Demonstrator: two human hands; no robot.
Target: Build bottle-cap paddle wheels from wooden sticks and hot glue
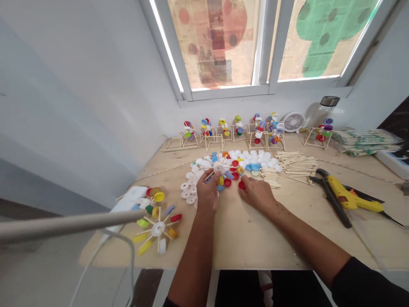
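Observation:
My left hand (207,192) is closed on a spoked wheel (219,169), a white bottle cap hub with wooden sticks and at least one coloured cap on it; the fingers hide part of it. Just to its right, my right hand (258,194) pinches a red bottle cap (242,185) low over the table. White bottle caps (191,199) lie spread around and behind my left hand, mixed with blue, red and orange ones. A similar wheel (158,229) with coloured caps on its stick ends rests at the left.
Wooden sticks (297,165) lie in piles behind my right hand. A yellow and black glue gun (348,197) is at the right. Along the wall stand stick frames (212,140) with caps, a small fan (293,122) and a bottle (322,113). A blurred rod (73,224) crosses the left foreground.

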